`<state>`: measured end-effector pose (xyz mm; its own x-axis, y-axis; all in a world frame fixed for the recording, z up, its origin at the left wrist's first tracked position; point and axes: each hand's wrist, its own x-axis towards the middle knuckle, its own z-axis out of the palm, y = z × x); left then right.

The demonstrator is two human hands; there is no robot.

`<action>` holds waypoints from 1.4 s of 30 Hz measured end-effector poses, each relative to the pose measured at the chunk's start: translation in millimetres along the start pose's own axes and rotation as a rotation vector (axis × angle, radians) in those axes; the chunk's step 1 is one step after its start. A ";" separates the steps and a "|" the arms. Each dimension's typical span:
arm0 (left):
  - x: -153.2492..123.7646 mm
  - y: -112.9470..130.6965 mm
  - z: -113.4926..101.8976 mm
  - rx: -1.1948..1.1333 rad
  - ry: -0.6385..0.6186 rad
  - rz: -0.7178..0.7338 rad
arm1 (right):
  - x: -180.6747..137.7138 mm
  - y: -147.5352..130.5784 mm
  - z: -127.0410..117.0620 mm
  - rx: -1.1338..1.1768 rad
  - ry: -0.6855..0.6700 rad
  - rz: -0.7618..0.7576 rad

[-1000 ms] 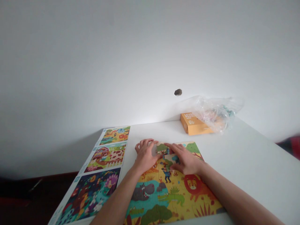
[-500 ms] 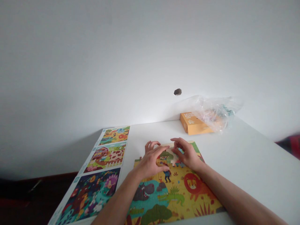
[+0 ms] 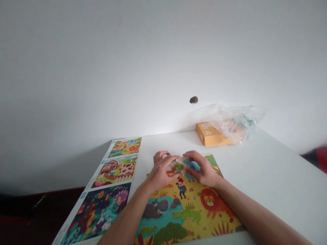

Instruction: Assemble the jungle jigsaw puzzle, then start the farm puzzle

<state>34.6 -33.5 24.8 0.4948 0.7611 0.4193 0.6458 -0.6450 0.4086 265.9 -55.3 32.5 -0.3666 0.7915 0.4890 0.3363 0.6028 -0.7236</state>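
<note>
A jigsaw puzzle (image 3: 190,204) with a jungle scene lies in front of me, showing a hippo, crocodiles, a lion and a figure in a hat. At its far edge is a puzzle piece (image 3: 180,165) with a green tree on it. My left hand (image 3: 161,172) has its thumb and index finger at the piece's left side. From the right, my right hand (image 3: 203,169) grips the same piece with thumb and fingers, beside the blue elephant. Whether the piece sits flat in the gap I cannot tell.
A picture sheet (image 3: 87,190) with three printed scenes lies on the left of the white table (image 3: 258,183). An orange puzzle box (image 3: 214,140) stands at the back right, partly under a clear plastic bag (image 3: 236,122). Behind is a wall with a hole (image 3: 193,100).
My left hand has drawn slightly left and my right hand has shifted a little. The tree piece now shows between them, with more of the elephant and the figure in the hat uncovered.
</note>
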 end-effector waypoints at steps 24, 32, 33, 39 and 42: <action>-18.4 -56.2 -36.5 0.224 -0.054 -0.155 | -0.7 17.0 2.7 -0.411 -0.323 0.008; -23.0 -50.8 -29.8 0.171 -0.178 -0.126 | 0.0 17.3 2.4 -0.418 -0.298 -0.001; -22.3 -48.3 -29.4 0.163 -0.183 -0.113 | 0.1 17.2 2.3 -0.414 -0.298 -0.005; -17.9 -37.1 -19.1 0.139 -0.259 -0.067 | -0.8 17.1 2.9 -0.418 -0.284 -0.010; -16.7 -37.4 -15.2 0.141 -0.258 -0.087 | -1.1 18.2 3.7 -0.424 -0.281 -0.013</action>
<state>-6.6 -23.1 14.8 0.5540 0.8168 0.1610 0.7573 -0.5748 0.3100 269.2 -45.5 17.0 -0.5725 0.7614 0.3041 0.6318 0.6461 -0.4283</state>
